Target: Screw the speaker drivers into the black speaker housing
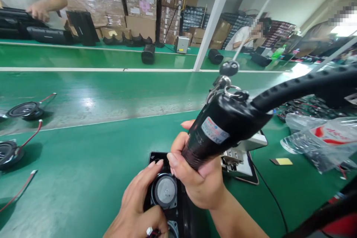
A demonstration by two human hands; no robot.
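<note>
My right hand (200, 182) is wrapped around a black electric screwdriver (206, 130), tilted with its thick cable end up to the right. Its tip is hidden behind my fingers, over the top end of a black speaker housing (185, 212). A round silver-backed speaker driver (165, 190) sits in the housing, and part of a second one shows below it. My left hand (139, 208) grips the housing's left side, its index finger reaching to the top end and its thumb bent across. A small white wire connector (150, 230) shows by the thumb.
Loose speaker drivers (25, 110) with red wires lie at left. To the right are a metal-and-white device (237, 160), a yellow-and-black piece (281, 161) and a clear plastic bag (320, 137). Beyond the conveyor (111, 89), co-workers sit near stacked cartons (139, 3).
</note>
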